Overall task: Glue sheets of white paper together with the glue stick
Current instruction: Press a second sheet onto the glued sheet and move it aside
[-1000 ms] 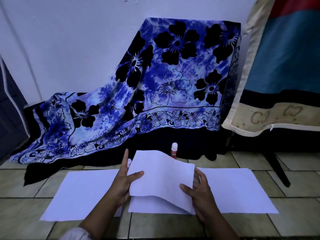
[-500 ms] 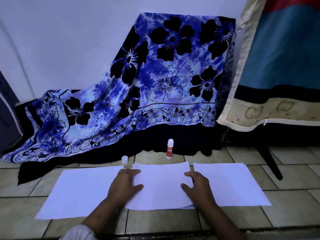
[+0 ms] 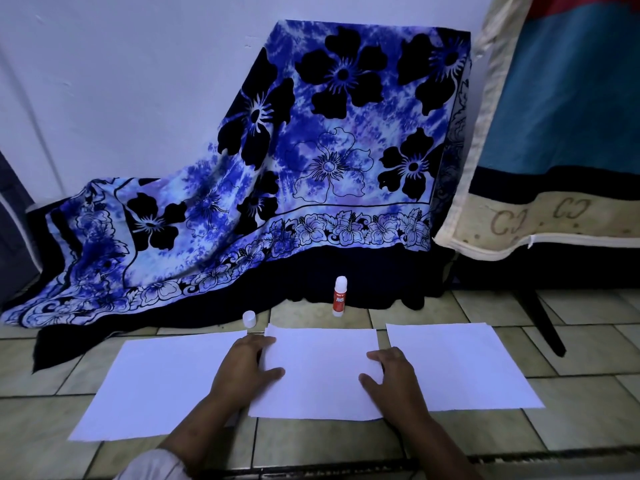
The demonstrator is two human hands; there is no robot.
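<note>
Head view: your left hand [image 3: 242, 370] and right hand [image 3: 391, 377] lie with fingers spread flat on the middle sheet [image 3: 320, 372], glue stick [image 3: 339, 296] upright beyond them. Press outward evenly, keeping edges aligned.

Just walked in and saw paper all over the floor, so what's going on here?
A person is gluing white sheets together on the tiled floor. Both hands, left and right, lie flat on the middle sheet, pressing it down; a second sheet's corner peeks out beneath it. Another sheet lies to the left and one to the right. The glue stick stands upright behind them, with its cap off and sitting apart to the left.
</note>
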